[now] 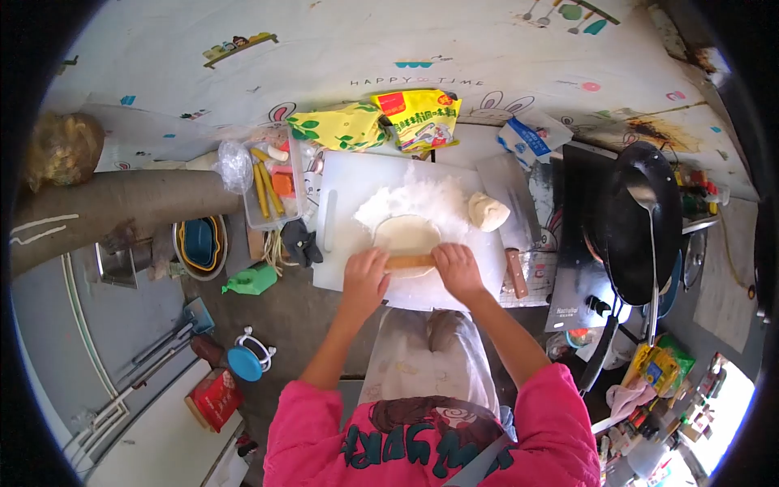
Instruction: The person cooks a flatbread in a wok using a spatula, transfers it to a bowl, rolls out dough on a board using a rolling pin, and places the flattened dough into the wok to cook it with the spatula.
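A wooden rolling pin [411, 261] lies across a flat round of dough [408, 233] on a white cutting board [341, 272]. My left hand [367, 272] is closed over the pin's left end, and my right hand [458, 268] grips its right end. Loose white flour [414, 192] spreads over the board just beyond the dough. To the right of the flour sits a pale lump of dough [488, 212]. Beside it lies a cleaver [510, 203] with a wooden handle, its blade at the board's right edge.
A black wok [641, 227] with a metal spatula [652, 268] in it stands at the right. Yellow packets [418, 118] lean against the wall behind the board. A clear plastic bin [299, 183] stands to the left, near a green bottle [253, 280].
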Available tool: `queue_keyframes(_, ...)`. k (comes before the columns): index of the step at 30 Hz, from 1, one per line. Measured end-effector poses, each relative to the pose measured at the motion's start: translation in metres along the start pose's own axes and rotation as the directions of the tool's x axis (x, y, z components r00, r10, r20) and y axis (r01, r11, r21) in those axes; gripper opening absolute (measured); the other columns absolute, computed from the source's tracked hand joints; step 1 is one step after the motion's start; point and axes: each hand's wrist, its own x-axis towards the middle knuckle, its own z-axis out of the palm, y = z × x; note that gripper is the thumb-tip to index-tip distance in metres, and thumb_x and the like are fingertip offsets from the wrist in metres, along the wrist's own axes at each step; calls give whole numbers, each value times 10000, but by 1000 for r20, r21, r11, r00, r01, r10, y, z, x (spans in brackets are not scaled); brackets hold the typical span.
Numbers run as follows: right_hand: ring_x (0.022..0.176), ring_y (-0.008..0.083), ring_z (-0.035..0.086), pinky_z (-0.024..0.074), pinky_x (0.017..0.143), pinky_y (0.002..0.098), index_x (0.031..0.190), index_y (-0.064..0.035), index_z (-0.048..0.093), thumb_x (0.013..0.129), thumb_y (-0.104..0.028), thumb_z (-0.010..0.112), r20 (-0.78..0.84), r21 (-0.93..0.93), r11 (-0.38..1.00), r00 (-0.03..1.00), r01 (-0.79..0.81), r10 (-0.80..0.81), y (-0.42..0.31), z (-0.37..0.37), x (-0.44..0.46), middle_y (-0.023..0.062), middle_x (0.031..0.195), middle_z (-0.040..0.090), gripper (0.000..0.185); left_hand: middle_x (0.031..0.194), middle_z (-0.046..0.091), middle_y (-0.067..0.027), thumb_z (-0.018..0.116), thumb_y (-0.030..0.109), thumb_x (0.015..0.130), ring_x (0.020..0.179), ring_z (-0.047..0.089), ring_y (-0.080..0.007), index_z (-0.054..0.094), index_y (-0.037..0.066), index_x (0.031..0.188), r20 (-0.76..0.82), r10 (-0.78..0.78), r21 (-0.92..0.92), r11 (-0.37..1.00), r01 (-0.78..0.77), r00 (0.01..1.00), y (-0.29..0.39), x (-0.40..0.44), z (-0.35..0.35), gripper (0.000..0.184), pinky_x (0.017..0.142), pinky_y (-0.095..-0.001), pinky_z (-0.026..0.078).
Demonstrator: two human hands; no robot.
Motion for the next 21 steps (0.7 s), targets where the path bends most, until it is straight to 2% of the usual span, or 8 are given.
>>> queue_keyframes(2,1077,227,490,370,930,404,1098,-59,547,785,-178,551,-81,-41,999,997,0,-3,-4,-17,19,81,1108,535,335,1117,556,-136,621,65,753,1047,527,-321,568,55,1158,43,57,65,996,-60,997,-6,6,8,408,908,-439,399)
queue_keyframes(4,1076,215,487,367,915,402,1046,-86,584,764,-210,585,-53,-1,982,981,189,-189,-5,-13,15,59,1107,536,308,1083,567,-96,603,94,761,1024,541,-285,595,102,1126,31,54,139,989,-57,998,-21,5,29,365,901,-420,404)
queue_keyframes(8,1076,195,489,361,898,396,952,-122,635,775,-243,606,162,-44,963,953,264,-254,-10,-1,9,19,1096,538,216,1074,563,-102,612,36,738,999,536,-296,613,106,1117,12,15,-44,999,-14,1000,-33,4,36,385,880,-457,403)
queue_keyframes(9,1073,178,484,351,897,394,903,-116,635,795,-269,606,88,-81,949,951,304,-296,-9,-2,11,7,1074,541,190,1077,560,-96,601,62,753,996,537,-292,619,109,1106,13,26,-56,998,-25,1000,-35,5,34,357,890,-457,401)
queue_keyframes(12,1211,202,423,314,985,417,1091,-98,610,823,-320,592,175,108,980,967,168,-185,-12,-11,13,56,1211,517,349,1174,530,-125,604,134,776,1087,505,-308,585,89,1172,74,34,-38,999,-31,997,-30,5,22,399,941,-473,375)
queue_keyframes(15,1372,266,251,213,1094,469,1352,-38,418,818,-413,601,88,-62,993,991,-100,105,-19,-16,24,141,1434,349,678,1335,435,-170,604,185,795,1236,414,-341,473,36,1297,71,-104,133,987,94,992,-10,5,30,540,1014,-495,322)
queue_keyframes(18,1428,322,77,94,1135,514,1451,26,167,829,-480,575,252,-148,943,911,-298,327,-22,-1,11,188,1532,122,900,1455,312,-186,566,228,831,1352,287,-342,350,-9,1381,86,-220,208,958,198,972,2,-22,48,637,1078,-507,245)
queue_keyframes(21,1423,336,95,94,1132,523,1426,56,223,839,-509,541,237,-212,923,899,-322,369,-23,-6,25,202,1526,135,874,1483,273,-196,538,248,854,1378,254,-344,326,-34,1388,35,-210,213,957,198,977,-13,0,57,640,1097,-510,215)
